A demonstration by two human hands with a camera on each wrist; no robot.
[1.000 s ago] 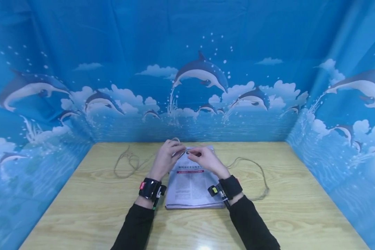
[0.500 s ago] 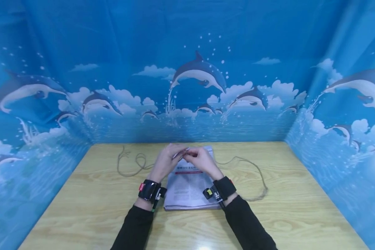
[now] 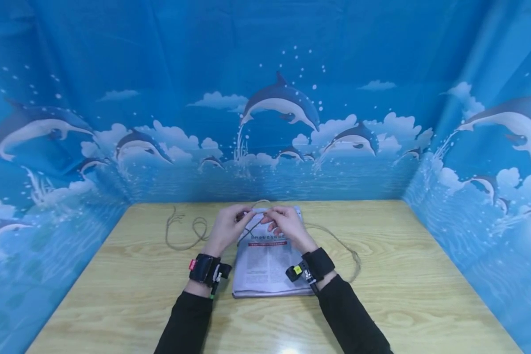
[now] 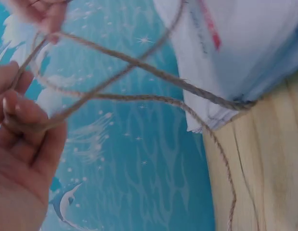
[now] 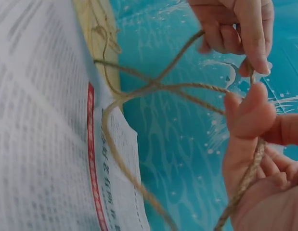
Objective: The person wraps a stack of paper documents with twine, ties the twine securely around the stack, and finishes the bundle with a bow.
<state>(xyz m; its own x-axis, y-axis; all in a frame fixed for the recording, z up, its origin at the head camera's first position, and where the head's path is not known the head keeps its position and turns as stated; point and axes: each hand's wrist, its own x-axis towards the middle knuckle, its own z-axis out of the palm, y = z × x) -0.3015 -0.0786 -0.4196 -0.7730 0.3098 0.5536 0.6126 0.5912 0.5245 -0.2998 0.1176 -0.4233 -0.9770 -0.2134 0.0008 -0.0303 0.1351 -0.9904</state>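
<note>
My left hand (image 3: pixel 226 226) and right hand (image 3: pixel 290 227) each pinch the string (image 4: pixel 158 72), its strands crossing at the far end of the newspapers (image 3: pixel 265 270); I judge the slack crossing could slip apart if either pinch eases.

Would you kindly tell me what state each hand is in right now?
Left hand: holding thin brown fibrous twine.
Right hand: also holding twine.

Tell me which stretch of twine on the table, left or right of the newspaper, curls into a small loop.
The left twine, with its small loop near the left hand; the right twine shows only one broad bend.
</note>
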